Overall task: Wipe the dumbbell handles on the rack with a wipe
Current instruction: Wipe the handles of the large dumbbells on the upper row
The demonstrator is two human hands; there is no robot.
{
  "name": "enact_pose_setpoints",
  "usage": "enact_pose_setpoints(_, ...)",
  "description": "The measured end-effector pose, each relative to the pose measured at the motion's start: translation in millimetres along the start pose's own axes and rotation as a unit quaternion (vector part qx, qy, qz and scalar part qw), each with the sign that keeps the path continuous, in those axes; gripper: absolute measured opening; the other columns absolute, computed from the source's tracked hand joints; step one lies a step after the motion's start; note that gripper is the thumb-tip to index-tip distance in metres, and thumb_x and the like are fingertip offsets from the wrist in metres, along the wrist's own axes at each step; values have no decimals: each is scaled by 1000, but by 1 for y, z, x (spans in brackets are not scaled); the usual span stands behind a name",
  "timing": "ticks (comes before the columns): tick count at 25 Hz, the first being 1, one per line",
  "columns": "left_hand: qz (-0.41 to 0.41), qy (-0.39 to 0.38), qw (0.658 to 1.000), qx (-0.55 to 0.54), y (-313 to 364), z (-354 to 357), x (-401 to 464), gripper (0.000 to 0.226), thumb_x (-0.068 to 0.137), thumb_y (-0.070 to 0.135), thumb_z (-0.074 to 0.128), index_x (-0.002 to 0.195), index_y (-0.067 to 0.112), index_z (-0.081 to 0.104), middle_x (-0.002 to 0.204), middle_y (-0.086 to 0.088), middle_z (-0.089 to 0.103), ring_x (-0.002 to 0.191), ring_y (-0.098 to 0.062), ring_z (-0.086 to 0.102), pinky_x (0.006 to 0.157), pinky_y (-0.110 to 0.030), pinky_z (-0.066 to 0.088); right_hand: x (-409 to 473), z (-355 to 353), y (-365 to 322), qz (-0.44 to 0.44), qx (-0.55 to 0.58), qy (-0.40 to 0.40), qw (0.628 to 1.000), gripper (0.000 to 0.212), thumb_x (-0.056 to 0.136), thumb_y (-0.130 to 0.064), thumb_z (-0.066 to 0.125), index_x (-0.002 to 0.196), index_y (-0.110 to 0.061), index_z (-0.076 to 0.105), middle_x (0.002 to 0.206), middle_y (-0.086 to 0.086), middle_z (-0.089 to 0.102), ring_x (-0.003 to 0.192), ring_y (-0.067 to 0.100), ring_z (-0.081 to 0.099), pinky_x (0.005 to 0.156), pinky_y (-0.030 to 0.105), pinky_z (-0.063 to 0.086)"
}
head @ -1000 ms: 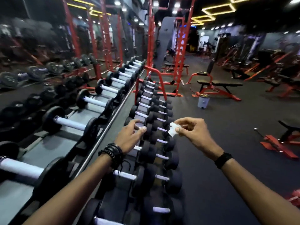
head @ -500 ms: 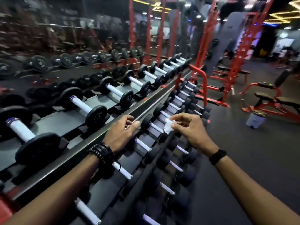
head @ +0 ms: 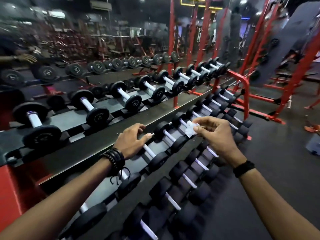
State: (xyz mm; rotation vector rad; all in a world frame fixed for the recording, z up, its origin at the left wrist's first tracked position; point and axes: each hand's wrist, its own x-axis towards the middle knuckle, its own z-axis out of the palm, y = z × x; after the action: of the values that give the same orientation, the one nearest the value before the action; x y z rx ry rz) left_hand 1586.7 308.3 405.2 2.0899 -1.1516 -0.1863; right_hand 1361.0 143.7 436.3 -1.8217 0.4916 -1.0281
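Right hand (head: 214,134): fingers curled, pinched a small crumpled white wipe (head: 191,130) between thumb and fingertips, just above a chrome dumbbell handle (head: 183,123) on the middle tier of the rack (head: 190,99); black band on that wrist. Left hand (head: 131,142): loosely spread, held nothing, fingertips rested at the front edge of the rack's dark flat top rail, thumb beside a black round dumbbell head (head: 160,129); braided black bracelets (head: 113,157) at the wrist. Below: rows of small matte black dumbbells with slim bright handles. Beyond the rail: larger disc-ended dumbbells with thick pale handles on grey saddles. Red steel frame at the rack's far end. Dark rubber floor to the right.
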Motion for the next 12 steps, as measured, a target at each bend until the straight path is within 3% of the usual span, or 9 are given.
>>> enact_pose_setpoints(7, -18, 22, 999, 15, 6, 10, 10, 74, 67, 70, 48, 119, 20, 63, 111, 1, 67, 103, -17, 61, 97, -41, 49, 6, -27, 8, 2, -15, -55, 998, 14, 84, -2, 73, 91, -14, 74, 89, 1, 74, 80, 8, 66, 81, 32, 56)
enact_pose_setpoints(12, -21, 21, 999, 23, 15, 26, 35, 59, 73, 60, 52, 113, 20, 66, 109, 1, 68, 97, -14, 61, 93, -37, 50, 39, -31, 20, -24, -64, -80, 994, 13, 84, -4, 72, 92, -13, 73, 93, 4, 75, 83, 15, 69, 79, 26, 55)
